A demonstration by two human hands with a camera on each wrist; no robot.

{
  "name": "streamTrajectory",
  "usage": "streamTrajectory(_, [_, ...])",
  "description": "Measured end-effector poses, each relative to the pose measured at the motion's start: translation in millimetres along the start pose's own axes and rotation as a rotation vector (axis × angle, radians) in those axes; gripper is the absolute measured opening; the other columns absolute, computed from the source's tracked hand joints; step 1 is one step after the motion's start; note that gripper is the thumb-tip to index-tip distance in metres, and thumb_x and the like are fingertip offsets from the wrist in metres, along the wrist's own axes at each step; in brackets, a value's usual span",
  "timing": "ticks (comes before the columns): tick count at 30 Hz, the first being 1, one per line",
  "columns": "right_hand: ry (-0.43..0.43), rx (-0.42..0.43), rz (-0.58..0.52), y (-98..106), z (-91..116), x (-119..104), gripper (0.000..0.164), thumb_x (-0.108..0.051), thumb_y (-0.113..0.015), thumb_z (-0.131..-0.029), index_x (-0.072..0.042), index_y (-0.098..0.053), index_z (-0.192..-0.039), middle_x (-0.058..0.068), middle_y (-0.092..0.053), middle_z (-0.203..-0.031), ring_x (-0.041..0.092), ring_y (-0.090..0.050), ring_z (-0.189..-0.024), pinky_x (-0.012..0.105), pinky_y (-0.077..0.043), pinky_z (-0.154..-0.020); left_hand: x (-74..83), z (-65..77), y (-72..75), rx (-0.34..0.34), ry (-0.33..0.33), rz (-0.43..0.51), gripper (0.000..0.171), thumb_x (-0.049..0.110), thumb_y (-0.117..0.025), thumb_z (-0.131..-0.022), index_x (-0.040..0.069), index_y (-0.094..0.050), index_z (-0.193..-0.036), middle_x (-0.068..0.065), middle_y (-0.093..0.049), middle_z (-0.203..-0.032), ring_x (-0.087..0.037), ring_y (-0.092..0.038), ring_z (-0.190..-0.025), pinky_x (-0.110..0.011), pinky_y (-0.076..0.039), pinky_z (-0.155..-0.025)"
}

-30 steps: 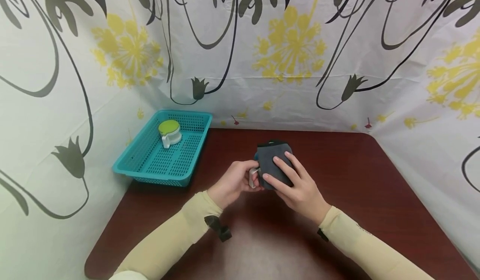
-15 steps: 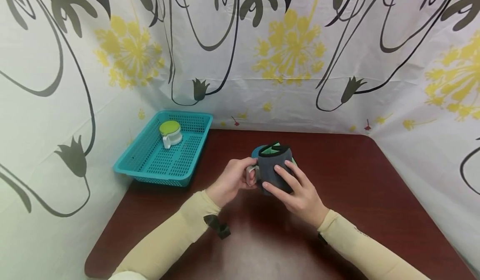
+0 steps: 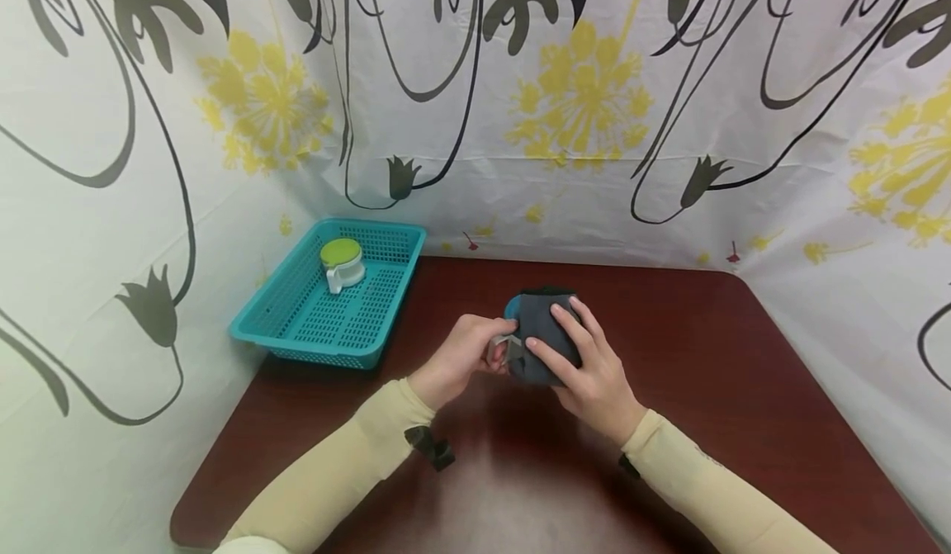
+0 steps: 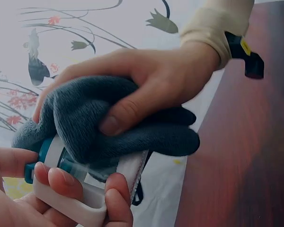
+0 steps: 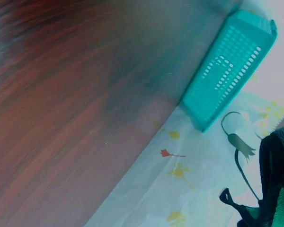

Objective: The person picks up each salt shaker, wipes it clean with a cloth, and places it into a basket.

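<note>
My left hand [image 3: 462, 354] grips the white handle [image 4: 68, 201] of a clear jar [image 4: 97, 174] with a blue lid [image 3: 512, 308]. Over the jar's far side lies a dark grey cloth [image 3: 541, 316] with black edging. My right hand [image 3: 596, 382] holds this cloth against the jar, its fingers spread across the outside. In the left wrist view, the right thumb presses into the cloth's folds, and the jar looks tilted. Some green lining of the cloth [image 5: 270, 161] shows at the right wrist view's corner. Most of the jar's body is hidden under the cloth.
On the dark red-brown table [image 3: 669, 356], a teal perforated basket [image 3: 256, 323] stands at the back left. Inside it sits a white container [image 3: 347, 272] with a green lid and a handle. A patterned white sheet [image 3: 461, 125] hangs behind the table and along both sides.
Half a second ago the cloth's upper opening and green lining faced the head camera; now mostly its grey outside shows, turned over the jar. Both hands have stayed in nearly the same place.
</note>
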State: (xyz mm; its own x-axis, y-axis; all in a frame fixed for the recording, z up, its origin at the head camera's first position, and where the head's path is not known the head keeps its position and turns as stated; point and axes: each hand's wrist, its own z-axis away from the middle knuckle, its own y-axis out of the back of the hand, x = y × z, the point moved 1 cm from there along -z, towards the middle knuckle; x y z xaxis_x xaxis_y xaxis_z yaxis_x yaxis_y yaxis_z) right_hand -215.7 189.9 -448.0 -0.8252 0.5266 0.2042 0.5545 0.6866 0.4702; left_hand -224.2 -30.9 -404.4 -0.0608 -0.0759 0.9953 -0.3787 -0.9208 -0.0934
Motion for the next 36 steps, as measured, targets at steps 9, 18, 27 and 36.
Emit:
streamTrajectory(9, [-0.019,0.164,-0.033,3.7,-16.0,-5.5,0.031,-0.006,-0.058,-0.094,-0.003,-0.068,-0.124,0.024,-0.065,-0.124,0.051,-0.060,-0.113,0.049,-0.051,-0.097,-5.7,-0.2,0.0,-0.013,0.020,0.014,0.046,0.026,-0.060,-0.095,0.000,-0.049,-0.059,-0.009,-0.045,-0.056,-0.023,-0.054,-0.055,-0.038,-0.055,-0.062])
streamTrajectory(18, [-0.096,0.292,-0.072,4.7,-23.4,-6.9,0.026,-0.012,-0.064,-0.098,0.005,-0.069,-0.117,0.024,-0.069,-0.115,0.048,-0.065,-0.105,0.046,-0.052,-0.095,-8.4,3.9,1.1,0.032,-0.009,0.012,0.051,0.032,-0.060,-0.098,-0.004,-0.053,-0.063,-0.012,-0.052,-0.059,-0.038,-0.066,-0.064,-0.041,-0.058,-0.067])
streamTrajectory(27, [-0.019,0.242,-0.042,2.0,-20.5,-15.3,0.025,-0.006,-0.062,-0.096,0.003,-0.070,-0.118,0.024,-0.068,-0.117,0.051,-0.062,-0.108,0.047,-0.053,-0.093,-8.9,3.8,2.9,0.100,-0.028,0.047,0.052,0.034,-0.066,-0.095,-0.004,-0.052,-0.063,-0.011,-0.047,-0.060,-0.029,-0.058,-0.059,-0.048,-0.058,-0.072])
streamTrajectory(36, [0.012,0.170,-0.006,-5.2,-11.4,-18.8,0.026,-0.012,-0.064,-0.097,0.000,-0.071,-0.120,0.025,-0.065,-0.122,0.051,-0.060,-0.111,0.047,-0.051,-0.096,-11.5,2.0,4.8,0.137,0.019,0.071,0.046,0.035,-0.061,-0.098,0.001,-0.057,-0.068,-0.008,-0.049,-0.060,-0.022,-0.051,-0.058,-0.041,-0.055,-0.066])
